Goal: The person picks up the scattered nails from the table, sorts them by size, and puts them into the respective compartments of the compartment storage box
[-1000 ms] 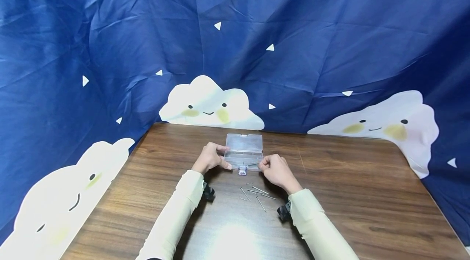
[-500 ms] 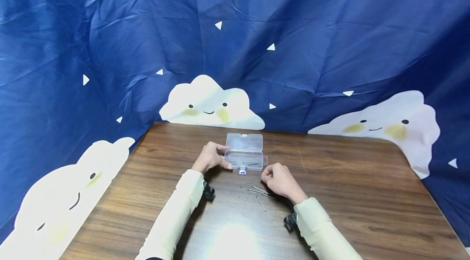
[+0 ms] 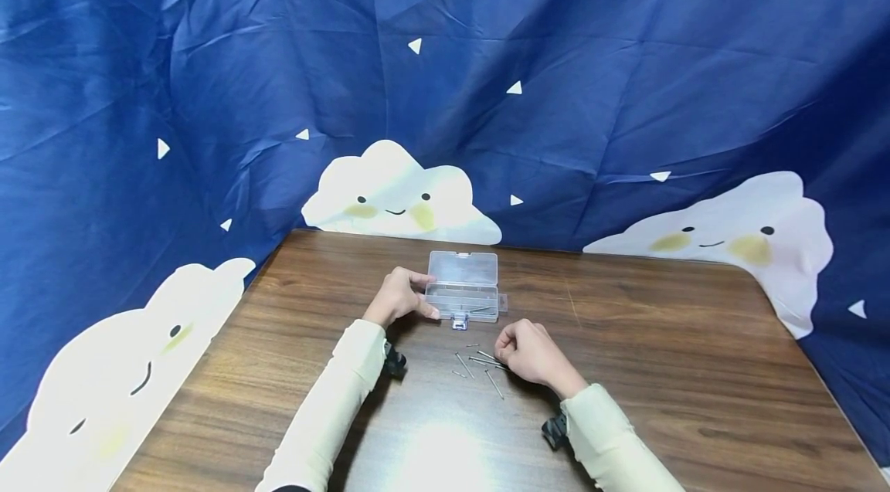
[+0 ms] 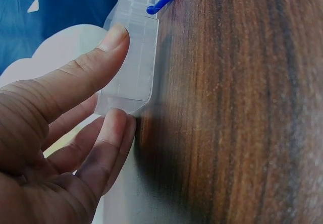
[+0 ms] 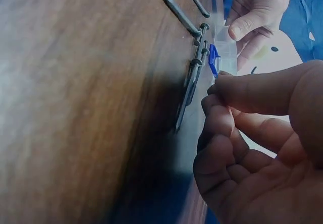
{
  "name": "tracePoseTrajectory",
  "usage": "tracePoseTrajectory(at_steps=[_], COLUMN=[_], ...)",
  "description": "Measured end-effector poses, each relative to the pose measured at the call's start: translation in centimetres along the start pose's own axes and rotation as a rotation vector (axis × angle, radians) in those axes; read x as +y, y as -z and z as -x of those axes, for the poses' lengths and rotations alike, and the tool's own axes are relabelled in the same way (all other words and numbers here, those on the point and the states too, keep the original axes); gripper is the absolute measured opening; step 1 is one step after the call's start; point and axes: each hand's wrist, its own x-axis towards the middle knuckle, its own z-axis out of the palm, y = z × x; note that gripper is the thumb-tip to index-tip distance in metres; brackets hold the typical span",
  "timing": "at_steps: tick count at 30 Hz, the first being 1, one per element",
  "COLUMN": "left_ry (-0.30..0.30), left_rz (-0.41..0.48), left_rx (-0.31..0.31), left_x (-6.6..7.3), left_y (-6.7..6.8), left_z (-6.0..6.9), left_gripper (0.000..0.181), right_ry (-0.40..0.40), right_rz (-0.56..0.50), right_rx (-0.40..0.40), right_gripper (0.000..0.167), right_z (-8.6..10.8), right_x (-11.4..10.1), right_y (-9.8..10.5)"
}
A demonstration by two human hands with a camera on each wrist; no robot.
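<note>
Nearest the camera, two pale sleeves (image 3: 327,411) came in over a brown wood-grain table (image 3: 695,368), a black wrist device (image 3: 555,431) at each cuff. Next out, loose nails (image 5: 187,95) lay scattered on the tabletop, mixed lengths, some crossing. Right hand (image 3: 531,353) was low beside them, on their right: fingers curled in on themselves, thumb tip against the forefinger, nothing seen in the grip. Nails sat just left of those fingertips, the nearest ends running up close to the knuckles (contact or not, couldn't tell).

Beyond the nails, the clear plastic box (image 4: 139,67) stood on the table, blue latch (image 3: 460,322) hanging undone at its front. Left hand (image 3: 403,295) grasped its left end, thumb along the front wall, other fingers around the end and back; the rest of the box stretched rightward out of that grip. At least one nail lay inside, front compartment, toward the right end, well apart from the left fingers. Lid (image 3: 463,269) was open, tipped back behind the box.

Farthest: a blue cloth backdrop (image 3: 591,52) with white triangles and smiling white clouds (image 3: 399,198) along the table edge.
</note>
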Motion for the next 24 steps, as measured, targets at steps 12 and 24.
tracePoseTrajectory(at_steps=[12,24], left_ry=[-0.010,-0.003], left_rz=[-0.005,0.009], left_rx=[0.000,-0.011], left_x=[0.08,-0.03], left_y=[0.08,0.01], left_z=[0.10,0.03], left_gripper=[0.074,0.074], right_ry=[0.024,0.041], right_rz=[0.086,0.245], right_rx=[-0.013,-0.030], right_gripper=[0.022,0.029], right_z=[0.90,0.65], right_x=[0.20,-0.08], right_y=[0.17,-0.15])
